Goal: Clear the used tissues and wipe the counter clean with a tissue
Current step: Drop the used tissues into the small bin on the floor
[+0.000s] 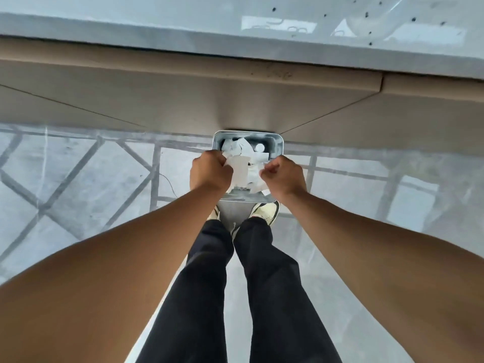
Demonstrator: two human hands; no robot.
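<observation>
Directly below you, both your bare arms reach straight down over a small rectangular bin with a pale grey rim (280, 142) that stands on the floor against the foot of the beige cabinet front (183, 100). Your left hand (209, 172) is curled closed, its fingers pinched on the left edge of a crumpled white tissue (239, 171). Your right hand (284, 176) is likewise closed into a loose fist, gripping the same wad at its right side, so the tissue is stretched between the two hands just above the bin's opening. Deeper inside the bin lie more white crumpled tissues (243, 148), piled loosely; whether the held wad touches them cannot be told. Your legs in dark trousers (209, 284) stand close behind the bin, with the toes of pale shoes (267, 213) beside its near wall. Along the top of the view runs the glossy pale grey counter (131, 24), and toward its right end small dark specks (366, 14) are scattered over the surface. The shiny grey floor (78, 179) mirrors a lattice of dark bars.
</observation>
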